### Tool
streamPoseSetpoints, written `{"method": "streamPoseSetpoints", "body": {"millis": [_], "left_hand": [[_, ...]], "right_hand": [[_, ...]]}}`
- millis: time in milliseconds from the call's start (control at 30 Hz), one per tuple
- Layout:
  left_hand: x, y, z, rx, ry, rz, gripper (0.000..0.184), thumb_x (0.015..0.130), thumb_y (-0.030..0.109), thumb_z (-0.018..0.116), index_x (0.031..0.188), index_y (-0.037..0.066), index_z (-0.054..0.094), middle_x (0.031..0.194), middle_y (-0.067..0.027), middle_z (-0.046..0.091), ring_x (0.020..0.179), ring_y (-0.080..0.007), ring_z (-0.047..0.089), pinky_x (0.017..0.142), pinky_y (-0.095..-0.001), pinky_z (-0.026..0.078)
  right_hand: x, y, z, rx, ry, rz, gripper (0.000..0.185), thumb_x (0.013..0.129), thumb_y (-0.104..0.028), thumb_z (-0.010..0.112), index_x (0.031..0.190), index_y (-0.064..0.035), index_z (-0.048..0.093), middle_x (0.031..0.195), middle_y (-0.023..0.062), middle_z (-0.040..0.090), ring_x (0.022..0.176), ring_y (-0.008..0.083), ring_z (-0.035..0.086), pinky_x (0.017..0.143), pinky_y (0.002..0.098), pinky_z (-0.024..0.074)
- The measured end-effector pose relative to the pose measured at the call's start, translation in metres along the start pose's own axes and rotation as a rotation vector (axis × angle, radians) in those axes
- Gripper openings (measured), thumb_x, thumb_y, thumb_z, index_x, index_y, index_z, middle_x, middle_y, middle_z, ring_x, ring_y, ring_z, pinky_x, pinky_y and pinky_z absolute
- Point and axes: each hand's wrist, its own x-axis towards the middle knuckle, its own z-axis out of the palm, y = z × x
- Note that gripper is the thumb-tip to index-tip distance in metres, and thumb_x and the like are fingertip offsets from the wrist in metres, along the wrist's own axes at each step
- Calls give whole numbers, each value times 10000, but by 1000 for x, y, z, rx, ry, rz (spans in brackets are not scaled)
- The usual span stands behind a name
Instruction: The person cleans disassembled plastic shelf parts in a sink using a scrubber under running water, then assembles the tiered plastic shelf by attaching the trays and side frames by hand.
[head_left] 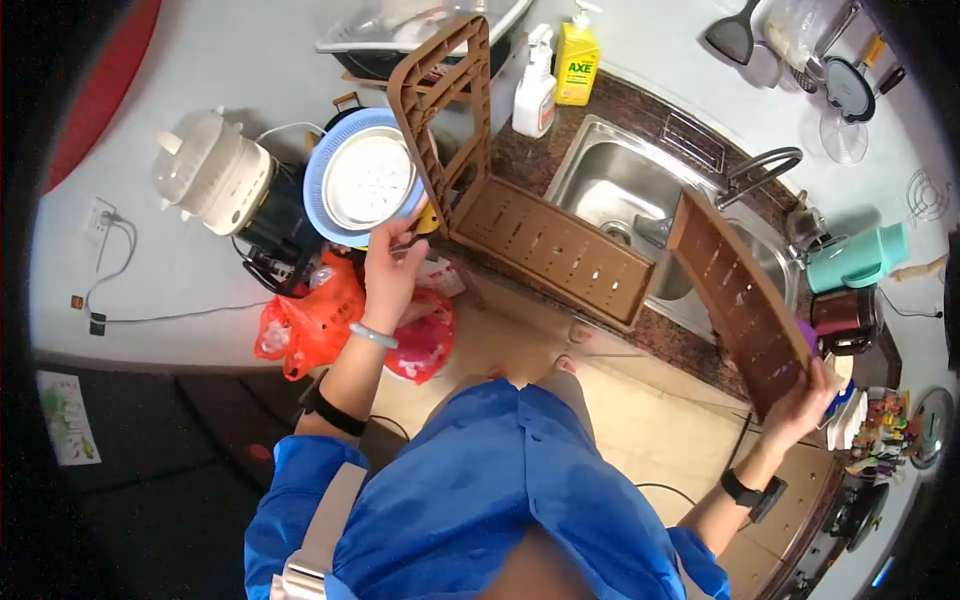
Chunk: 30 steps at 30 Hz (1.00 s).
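Observation:
My right hand [800, 405] grips the near end of a brown slotted plastic shelf tray [745, 300], which is tilted over the sink's edge. A brown plastic rack [550, 250] with an upright side frame and a slotted bottom shelf rests on the counter left of the sink. My left hand [390, 275] is raised beside the rack's left corner, just below a blue basin [318, 190] with a white strainer [370, 180] in it. Its fingers are curled together; a small dark thing shows at them, too unclear to name.
A steel double sink [600, 165] with a faucet [765, 170] is set in the dark counter. Behind it stand a white spray bottle [536, 85] and a yellow soap bottle [577, 65]. Red plastic bags [325, 315] sit below my left hand. A teal jug [855, 258] stands at right.

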Motion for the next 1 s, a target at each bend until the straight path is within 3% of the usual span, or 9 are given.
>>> {"method": "streamPoseSetpoints", "body": {"millis": [67, 133, 167, 267, 300, 433, 600, 867, 1000], "left_hand": [[21, 8, 2, -101, -5, -33, 484, 806, 70, 686, 1234, 31, 467, 1152, -89, 537, 987, -178, 545, 803, -311, 477], [41, 28, 7, -165, 37, 84, 617, 808, 105, 693, 1336, 44, 379, 1280, -111, 472, 1100, -212, 500, 870, -338, 454], [50, 42, 4, -216, -55, 63, 717, 802, 96, 673, 1407, 54, 291, 1381, -133, 387, 1240, -255, 410, 983, -387, 382], [76, 67, 5, -310, -105, 150, 743, 786, 61, 644, 1424, 49, 263, 1411, -127, 366, 1321, -274, 335, 1071, -429, 273], [82, 75, 7, -385, -119, 146, 758, 761, 7, 608, 1429, 42, 253, 1420, -108, 365, 1350, -250, 300, 1109, -406, 198], [98, 93, 6, -587, -236, 181, 740, 755, -31, 563, 1429, 23, 264, 1444, -94, 348, 1356, -206, 297, 1112, -336, 200], [99, 104, 11, -745, -260, 222, 720, 798, 46, 575, 1439, 15, 249, 1457, -111, 335, 1355, -238, 303, 1121, -361, 196], [100, 104, 13, -790, -215, 199, 678, 814, 41, 645, 1401, -3, 307, 1402, -100, 402, 1292, -197, 386, 1079, -336, 281], [101, 107, 15, -713, -170, 193, 728, 795, 164, 687, 1401, 3, 319, 1412, -114, 393, 1299, -218, 382, 1092, -353, 260]], "right_hand": [[15, -5, -8, 4, 24, 76, 219, 886, 1, 561, 1102, 9, 597, 1054, 156, 614, 1003, 284, 575, 927, 381, 439], [24, -5, 6, 185, 32, 356, 193, 926, -49, 525, 1096, 19, 585, 1043, 143, 611, 978, 258, 568, 927, 363, 425], [18, 6, 22, 307, 12, 440, 195, 947, -100, 510, 1085, 23, 575, 1028, 120, 606, 954, 216, 556, 910, 333, 417], [3, 2, 85, 598, -88, 670, 190, 940, -115, 535, 1077, 11, 569, 985, 62, 600, 921, 162, 538, 881, 289, 409], [1, -8, 104, 718, -150, 759, 180, 941, -121, 540, 1068, 3, 569, 974, 51, 599, 908, 149, 534, 866, 276, 408], [19, -62, 146, 1220, -320, 1044, 125, 949, -121, 537, 1033, -31, 561, 946, 16, 593, 847, 95, 514, 810, 236, 405], [34, -67, 175, 1295, -476, 1054, 135, 952, -130, 533, 1042, -32, 555, 957, 21, 603, 854, 106, 539, 809, 253, 425], [51, -71, 195, 1377, -548, 982, 176, 942, -174, 560, 1033, -24, 555, 943, 38, 616, 841, 123, 552, 799, 265, 439], [48, -72, 203, 1325, -553, 947, 176, 942, -167, 558, 1037, -18, 556, 946, 40, 616, 837, 120, 550, 796, 261, 438]]}}
